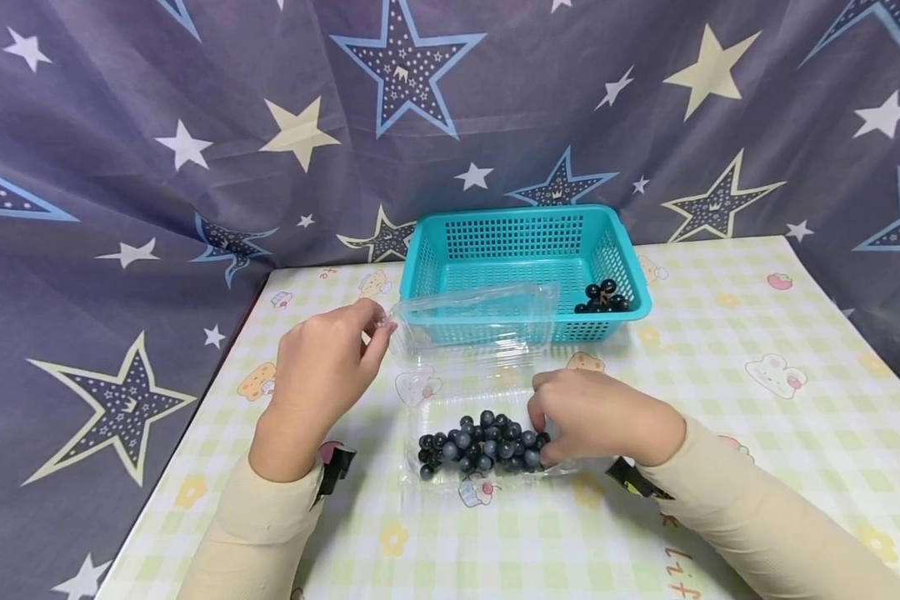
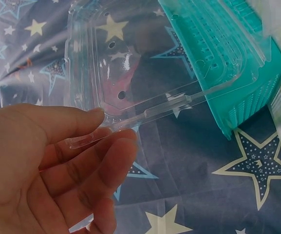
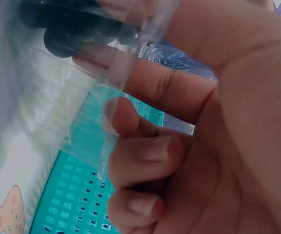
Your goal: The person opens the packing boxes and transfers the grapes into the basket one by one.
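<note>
Currently, left hand [image 1: 322,367] pinches corner of raised clear plastic lid [image 1: 468,337], thumb against fingers. Right hand [image 1: 603,412]: thumb and index finger clamped on right end of round blue-black grape bunch [image 1: 487,443], lying in clear rectangular plastic tray [image 1: 438,410]. Turquoise perforated plastic basket [image 1: 495,273] behind lid; smaller black grape cluster [image 1: 606,302] in basket's near right corner.

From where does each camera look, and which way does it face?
Head: on the head, facing forward and down at grapes and basket; left hand, right hand, sleeves show.
Left wrist: on that wrist, facing lid and curtain; left hand shows.
Right wrist: on that wrist, facing grapes; right hand shows.
Both wrist views share the basket.
</note>
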Tool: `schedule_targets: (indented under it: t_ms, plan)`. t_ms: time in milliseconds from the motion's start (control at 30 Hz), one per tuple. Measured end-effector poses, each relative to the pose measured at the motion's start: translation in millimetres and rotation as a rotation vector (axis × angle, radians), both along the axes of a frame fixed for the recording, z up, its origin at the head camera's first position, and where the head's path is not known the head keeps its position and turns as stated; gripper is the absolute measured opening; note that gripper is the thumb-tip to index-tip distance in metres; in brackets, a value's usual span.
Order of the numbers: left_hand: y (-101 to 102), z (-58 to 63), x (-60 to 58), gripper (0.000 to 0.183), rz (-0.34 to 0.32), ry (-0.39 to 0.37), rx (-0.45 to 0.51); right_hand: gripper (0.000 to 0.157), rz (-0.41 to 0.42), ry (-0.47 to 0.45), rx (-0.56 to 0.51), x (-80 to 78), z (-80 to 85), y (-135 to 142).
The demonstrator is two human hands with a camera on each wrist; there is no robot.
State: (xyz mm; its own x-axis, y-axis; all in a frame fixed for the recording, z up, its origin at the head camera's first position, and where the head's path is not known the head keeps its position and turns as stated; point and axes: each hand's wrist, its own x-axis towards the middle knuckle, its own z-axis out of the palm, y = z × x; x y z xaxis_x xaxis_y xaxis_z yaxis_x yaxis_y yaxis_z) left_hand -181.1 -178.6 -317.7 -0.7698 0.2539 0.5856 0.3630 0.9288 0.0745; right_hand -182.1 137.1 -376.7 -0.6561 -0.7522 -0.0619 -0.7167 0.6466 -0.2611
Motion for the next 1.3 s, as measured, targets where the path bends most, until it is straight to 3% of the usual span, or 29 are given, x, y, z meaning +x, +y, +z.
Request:
schedule_targets:
  t_ms: [300,633,733,900,1000,1300]
  plan:
    - [0,-0.2,-0.2,0.011,-0.002,0.000,-0.002,0.013,0.061,0.092,-0.041,-3.1,-2.8,2]
    - [0,-0.5,-0.6,0.011,-0.006,0.000,-0.003,0.011,0.010,0.135,-0.052,-9.2,-7.8,3]
    - [1,-0.2,-0.3,0.011,-0.004,-0.005,-0.003,0.019,-0.007,0.147,-0.061,-10.3,-8.3,3]
    - [1,0.2,0.0,0.011,-0.002,-0.008,-0.004,0.051,0.029,0.168,-0.110,-10.1,-10.0,0]
    - [2,0.0,0.0,0.011,-0.003,-0.011,-0.004,0.055,0.031,0.156,-0.124,-8.3,-11.4,-2]
    - [3,-0.5,-0.4,0.011,-0.002,-0.016,-0.005,0.020,-0.035,0.168,-0.042,-3.2,-10.2,-3]
